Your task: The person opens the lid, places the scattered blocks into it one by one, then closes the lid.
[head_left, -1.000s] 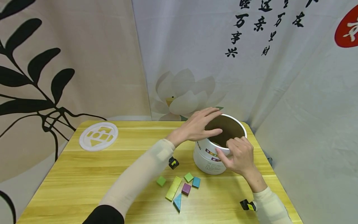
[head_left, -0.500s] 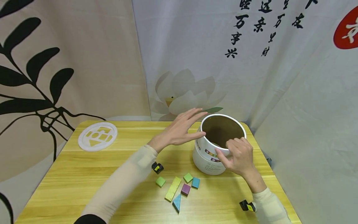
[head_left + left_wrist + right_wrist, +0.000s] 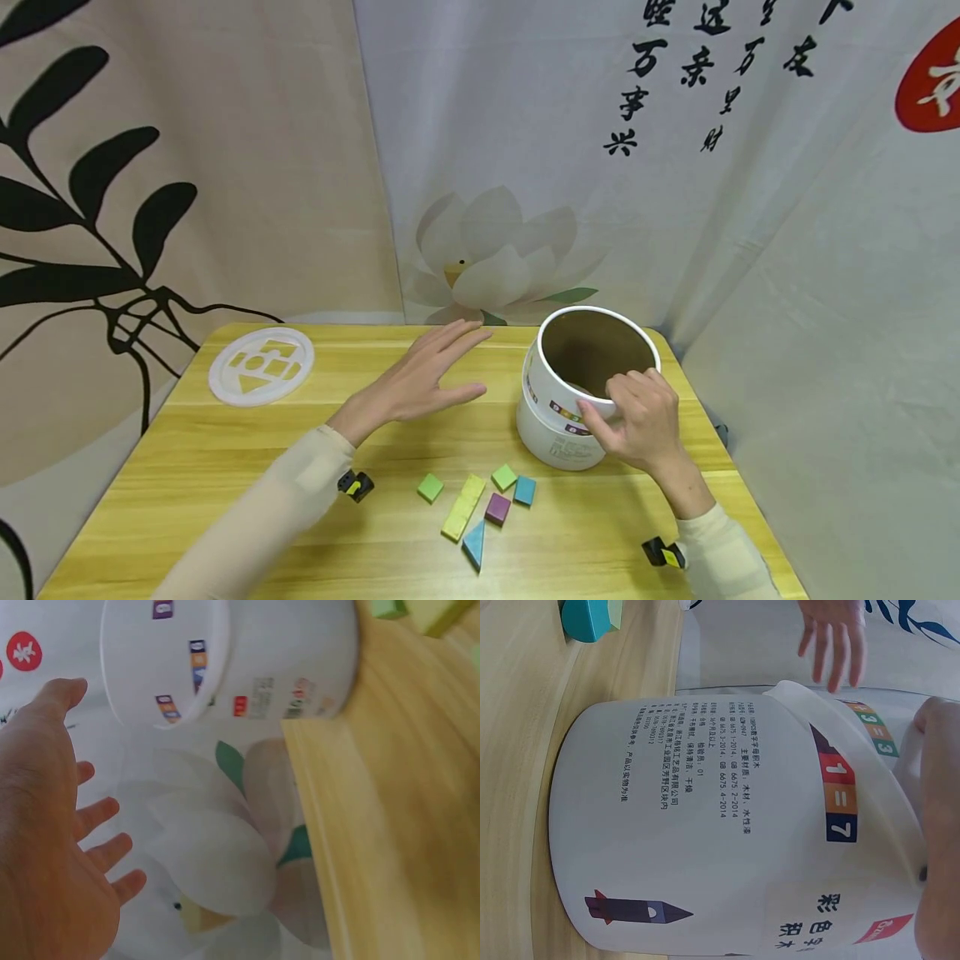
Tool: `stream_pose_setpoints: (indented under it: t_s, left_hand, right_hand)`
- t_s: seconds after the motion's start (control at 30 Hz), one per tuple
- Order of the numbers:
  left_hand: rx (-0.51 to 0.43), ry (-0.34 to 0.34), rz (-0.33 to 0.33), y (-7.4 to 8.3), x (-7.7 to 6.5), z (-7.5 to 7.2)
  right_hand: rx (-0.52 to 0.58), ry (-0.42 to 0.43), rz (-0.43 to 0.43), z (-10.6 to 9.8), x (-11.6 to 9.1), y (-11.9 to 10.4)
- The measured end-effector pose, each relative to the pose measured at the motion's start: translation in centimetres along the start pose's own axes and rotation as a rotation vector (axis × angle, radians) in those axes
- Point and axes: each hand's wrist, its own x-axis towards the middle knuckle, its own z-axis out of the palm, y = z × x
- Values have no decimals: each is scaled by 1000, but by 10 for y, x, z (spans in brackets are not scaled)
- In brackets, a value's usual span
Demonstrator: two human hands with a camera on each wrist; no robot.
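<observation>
A white cylindrical bucket [image 3: 551,425], printed with coloured number labels, stands upright at the right of the table. My right hand [image 3: 647,417] grips its near right rim, fingers curled over the edge and thumb against the outside. Its mouth faces up, showing a brown-looking inside; the bottom is mostly hidden. My left hand [image 3: 420,379] hovers left of the bucket, apart from it, fingers spread and holding nothing. In the left wrist view, the extended left hand [image 3: 52,847] has the bucket beyond its thumb. The right wrist view shows printed text and a rocket on the bucket wall [image 3: 652,825].
In front of the bucket lie a yellow bar [image 3: 463,508], two green blocks [image 3: 431,487], a purple block [image 3: 497,508], a blue block [image 3: 525,491] and a blue triangle [image 3: 474,546]. A white disc with shaped cutouts [image 3: 283,385] lies back left. Printed curtains hang behind the table.
My left hand has moved left and slightly down, away from the bucket's mouth. The right hand keeps its grip on the rim; the bucket and blocks stay in place.
</observation>
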Motion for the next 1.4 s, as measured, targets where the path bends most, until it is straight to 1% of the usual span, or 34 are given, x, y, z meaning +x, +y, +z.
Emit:
stream_pose_setpoints:
  t_s: [0.17, 0.33, 0.57, 0.73, 0.9, 1.07, 1.23, 1.4]
  left_hand:
    - [-2, -29, -1, -6, -26, 5]
    - [-20, -69, -6, -5, -54, 14]
    - [-48, -151, -68, -3, -91, 32]
    - [-54, -192, -103, 1, -111, 43]
    - [-47, -219, -98, 4, -124, 53]
    - [-47, -257, -85, 5, -133, 63]
    - [-74, -275, -68, 7, -136, 69]
    - [-77, -285, -73, 8, -137, 72]
  right_hand:
    - [1, 1, -1, 0, -1, 0]
    - [1, 5, -3, 0, -1, 0]
    - [2, 8, -6, -1, -1, 0]
    - [5, 6, -4, -1, 0, 0]
    - [6, 8, -4, -2, 0, 1]
    - [5, 5, -4, -2, 0, 1]
    - [3, 0, -5, -2, 0, 1]
    - [4, 1, -2, -2, 0, 1]
